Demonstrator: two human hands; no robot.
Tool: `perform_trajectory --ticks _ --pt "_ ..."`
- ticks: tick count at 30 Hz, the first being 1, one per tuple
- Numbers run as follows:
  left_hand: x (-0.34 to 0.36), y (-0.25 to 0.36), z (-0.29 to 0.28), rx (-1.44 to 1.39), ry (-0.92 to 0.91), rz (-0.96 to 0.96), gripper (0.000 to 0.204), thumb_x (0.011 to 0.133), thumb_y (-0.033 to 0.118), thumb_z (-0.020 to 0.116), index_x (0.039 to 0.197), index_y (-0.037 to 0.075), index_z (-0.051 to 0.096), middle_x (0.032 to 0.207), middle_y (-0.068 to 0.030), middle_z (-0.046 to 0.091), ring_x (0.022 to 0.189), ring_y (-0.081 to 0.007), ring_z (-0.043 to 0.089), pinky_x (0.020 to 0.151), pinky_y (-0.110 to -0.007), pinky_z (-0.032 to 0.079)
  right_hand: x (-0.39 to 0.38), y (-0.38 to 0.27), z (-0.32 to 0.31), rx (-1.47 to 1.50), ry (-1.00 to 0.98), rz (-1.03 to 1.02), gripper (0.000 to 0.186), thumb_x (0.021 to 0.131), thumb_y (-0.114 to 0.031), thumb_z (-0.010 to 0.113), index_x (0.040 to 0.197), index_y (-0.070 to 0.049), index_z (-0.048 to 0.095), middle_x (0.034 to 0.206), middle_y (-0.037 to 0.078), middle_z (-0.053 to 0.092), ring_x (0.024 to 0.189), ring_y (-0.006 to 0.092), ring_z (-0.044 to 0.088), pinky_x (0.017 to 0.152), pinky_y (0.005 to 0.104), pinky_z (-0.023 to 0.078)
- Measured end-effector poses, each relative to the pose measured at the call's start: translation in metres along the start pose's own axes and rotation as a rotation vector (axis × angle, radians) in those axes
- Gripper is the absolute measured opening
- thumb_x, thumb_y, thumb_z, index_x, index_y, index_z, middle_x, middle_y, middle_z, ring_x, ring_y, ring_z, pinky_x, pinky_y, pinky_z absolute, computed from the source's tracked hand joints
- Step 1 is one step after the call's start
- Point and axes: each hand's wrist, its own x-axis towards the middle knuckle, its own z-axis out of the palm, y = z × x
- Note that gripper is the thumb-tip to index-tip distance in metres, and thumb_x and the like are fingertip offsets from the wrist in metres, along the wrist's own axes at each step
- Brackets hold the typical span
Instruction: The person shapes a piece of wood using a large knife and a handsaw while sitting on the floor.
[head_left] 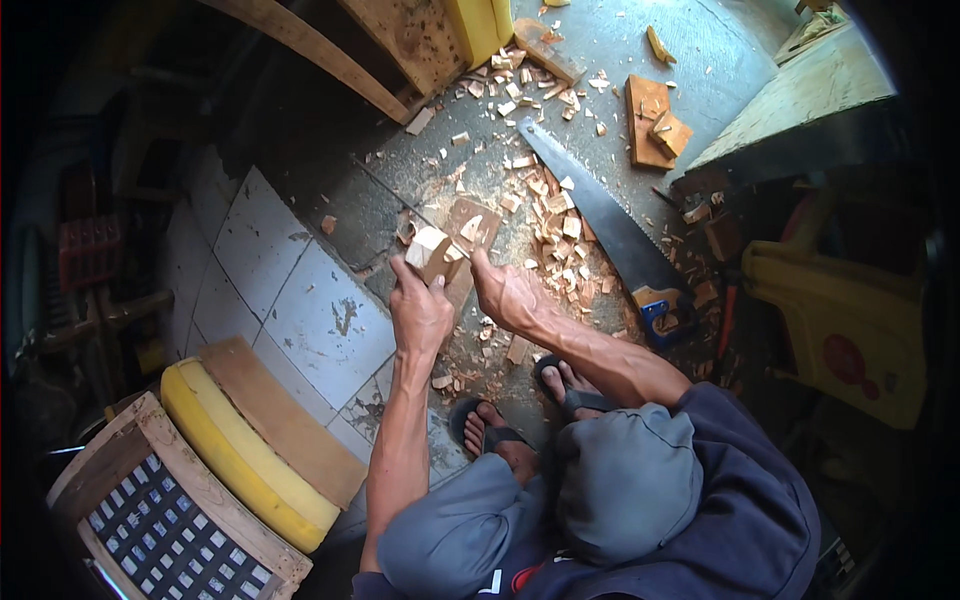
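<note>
My left hand (418, 312) is closed on a small wood block (430, 247) with a pale top face, tilted over a flat board (478, 222) on the floor. In my closed right hand (508, 296) is the near end of a long, thin, dark tool that looks like a file (392, 193). Its shaft runs across the block toward the far left. My fingers hide most of its grip, and the contact between file and block is too small to make out.
A handsaw (600, 205) with a blue handle lies right of a pile of wood chips (560, 225). Beyond it are brown wood pieces (648, 120). A curved yellow-edged wooden part (250, 455) and a woven-strap frame (180, 510) stand at the lower left, beside white tiles (325, 330).
</note>
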Motion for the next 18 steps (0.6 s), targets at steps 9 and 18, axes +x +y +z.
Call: perform_trajectory --ticks 9,18 --pt "0.002 0.008 0.004 -0.002 -0.034 -0.061 0.044 0.093 0.002 0.064 0.125 -0.001 0.034 0.099 -0.0357 0.069 0.095 -0.0516 0.070 0.078 -0.053 0.056 0.000 0.017 0.005 -0.022 -0.005 -0.047 0.013 0.099 -0.014 0.048 0.107 -0.003 0.045 0.062 0.029 0.060 0.057 0.0508 0.061 0.051 0.0597 0.045" --pt "-0.002 -0.002 0.000 0.061 0.048 0.083 0.044 0.092 0.001 0.064 0.124 -0.002 0.034 0.098 -0.0343 0.069 0.092 -0.0530 0.070 0.075 -0.053 0.056 -0.002 0.017 -0.001 -0.144 -0.075 -0.031 0.014 0.099 -0.013 0.046 0.111 -0.005 0.046 0.062 0.026 0.061 0.056 0.0466 0.063 0.047 0.0566 0.046"
